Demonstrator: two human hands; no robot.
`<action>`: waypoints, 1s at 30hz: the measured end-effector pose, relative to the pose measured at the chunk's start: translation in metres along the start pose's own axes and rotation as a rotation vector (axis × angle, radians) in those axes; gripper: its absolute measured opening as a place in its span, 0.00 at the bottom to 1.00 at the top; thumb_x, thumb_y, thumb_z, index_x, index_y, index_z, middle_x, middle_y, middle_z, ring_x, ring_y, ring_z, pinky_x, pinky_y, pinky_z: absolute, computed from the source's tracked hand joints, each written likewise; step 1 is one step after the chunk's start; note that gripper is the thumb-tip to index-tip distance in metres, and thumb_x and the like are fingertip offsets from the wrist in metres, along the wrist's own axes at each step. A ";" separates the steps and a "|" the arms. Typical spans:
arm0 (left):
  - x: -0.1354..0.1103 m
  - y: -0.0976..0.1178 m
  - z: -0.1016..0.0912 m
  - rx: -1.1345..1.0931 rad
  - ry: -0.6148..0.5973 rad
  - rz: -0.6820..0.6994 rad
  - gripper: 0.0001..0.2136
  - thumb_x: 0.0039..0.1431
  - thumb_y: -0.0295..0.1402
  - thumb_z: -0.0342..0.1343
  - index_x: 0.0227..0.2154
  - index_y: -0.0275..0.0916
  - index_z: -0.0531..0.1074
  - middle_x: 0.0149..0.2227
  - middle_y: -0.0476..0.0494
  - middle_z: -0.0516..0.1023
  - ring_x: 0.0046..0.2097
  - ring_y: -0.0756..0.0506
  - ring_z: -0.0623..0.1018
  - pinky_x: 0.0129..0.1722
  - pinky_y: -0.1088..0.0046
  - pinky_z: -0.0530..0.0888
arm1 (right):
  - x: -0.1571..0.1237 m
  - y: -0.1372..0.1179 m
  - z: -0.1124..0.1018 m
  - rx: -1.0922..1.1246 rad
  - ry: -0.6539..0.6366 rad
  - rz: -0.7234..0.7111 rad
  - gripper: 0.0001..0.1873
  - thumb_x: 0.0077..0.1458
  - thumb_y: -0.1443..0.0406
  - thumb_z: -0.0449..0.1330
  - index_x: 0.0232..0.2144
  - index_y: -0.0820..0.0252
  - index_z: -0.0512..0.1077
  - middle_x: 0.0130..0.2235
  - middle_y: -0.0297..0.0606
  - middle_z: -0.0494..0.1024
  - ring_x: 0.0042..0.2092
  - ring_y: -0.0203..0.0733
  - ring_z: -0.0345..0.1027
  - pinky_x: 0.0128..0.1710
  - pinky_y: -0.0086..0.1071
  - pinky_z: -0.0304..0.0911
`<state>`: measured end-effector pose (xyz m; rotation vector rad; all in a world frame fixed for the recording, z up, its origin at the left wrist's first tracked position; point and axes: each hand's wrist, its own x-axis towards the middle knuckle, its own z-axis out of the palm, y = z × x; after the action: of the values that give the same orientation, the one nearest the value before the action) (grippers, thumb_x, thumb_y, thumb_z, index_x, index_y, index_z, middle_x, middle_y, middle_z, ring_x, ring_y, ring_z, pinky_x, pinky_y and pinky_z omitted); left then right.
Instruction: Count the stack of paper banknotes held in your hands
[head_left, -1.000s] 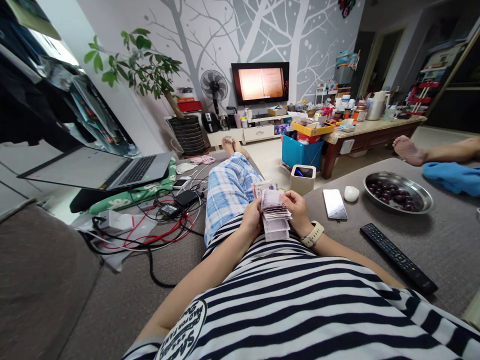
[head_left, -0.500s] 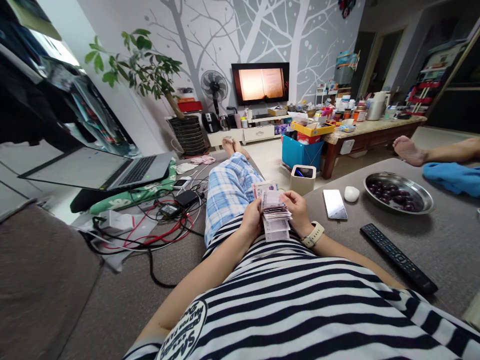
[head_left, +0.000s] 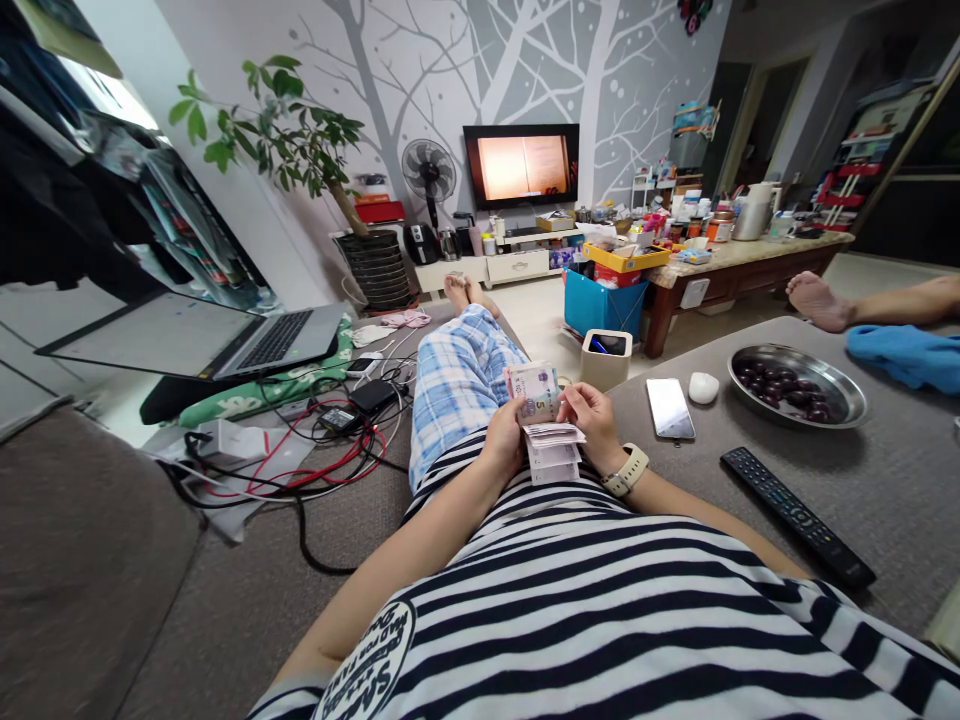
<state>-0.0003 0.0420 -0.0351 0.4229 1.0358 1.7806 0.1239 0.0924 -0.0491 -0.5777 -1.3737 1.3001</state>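
left hand (head_left: 505, 437) grips the left edge of a bundle of banknotes (head_left: 538, 387) above the lap, thumb laid against it, near the striped shirt (head_left: 585, 590). at the top of the bundle a note with a 5 faces up, pinkish edges showing behind it, while several pale ones hang folded down toward the shirt in staggered layers; those look like the part already turned over and the upright ones like the part left, so the leafing seems partway along, though how many are on either side cannot be told. every note that shows is in the bundle. right hand (head_left: 591, 415), a watch (head_left: 626, 470) on its wrist, has thumb and fingers drawn together at the right edge; whether it pinches a note is too small to tell. farther right, a phone (head_left: 670, 408), a white rounded object (head_left: 703, 388), a remote (head_left: 795, 515) and a metal bowl (head_left: 851, 388) of dark fruit (head_left: 787, 390) rest on the grey couch (head_left: 675, 485).
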 end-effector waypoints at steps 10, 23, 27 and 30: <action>-0.014 0.006 0.002 0.043 -0.043 -0.006 0.08 0.43 0.27 0.65 0.30 0.36 0.78 0.29 0.41 0.84 0.44 0.34 0.85 0.51 0.56 0.79 | 0.007 0.012 -0.003 -0.088 0.071 -0.014 0.28 0.49 0.39 0.66 0.23 0.55 0.67 0.22 0.29 0.67 0.27 0.37 0.58 0.29 0.33 0.57; -0.005 0.002 -0.001 -0.017 0.008 -0.014 0.05 0.52 0.31 0.65 0.32 0.37 0.77 0.30 0.41 0.85 0.45 0.37 0.85 0.49 0.60 0.80 | 0.004 0.006 -0.002 -0.074 0.085 0.013 0.24 0.47 0.44 0.68 0.22 0.56 0.69 0.22 0.30 0.69 0.27 0.38 0.59 0.29 0.34 0.57; 0.002 -0.003 -0.003 -0.056 -0.001 -0.003 0.05 0.54 0.32 0.63 0.33 0.37 0.77 0.31 0.41 0.85 0.46 0.37 0.85 0.51 0.61 0.80 | 0.002 0.003 -0.002 -0.041 0.057 0.004 0.23 0.48 0.45 0.69 0.23 0.56 0.70 0.23 0.30 0.69 0.27 0.37 0.59 0.29 0.34 0.58; 0.002 -0.003 -0.004 -0.063 -0.018 -0.005 0.05 0.53 0.32 0.63 0.32 0.37 0.77 0.32 0.41 0.85 0.47 0.37 0.85 0.51 0.61 0.79 | 0.001 0.000 -0.002 -0.009 0.033 -0.005 0.23 0.48 0.46 0.69 0.24 0.56 0.70 0.23 0.30 0.69 0.26 0.37 0.59 0.29 0.33 0.58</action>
<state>-0.0021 0.0428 -0.0397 0.3969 0.9649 1.7970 0.1254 0.0937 -0.0491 -0.5996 -1.3538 1.2758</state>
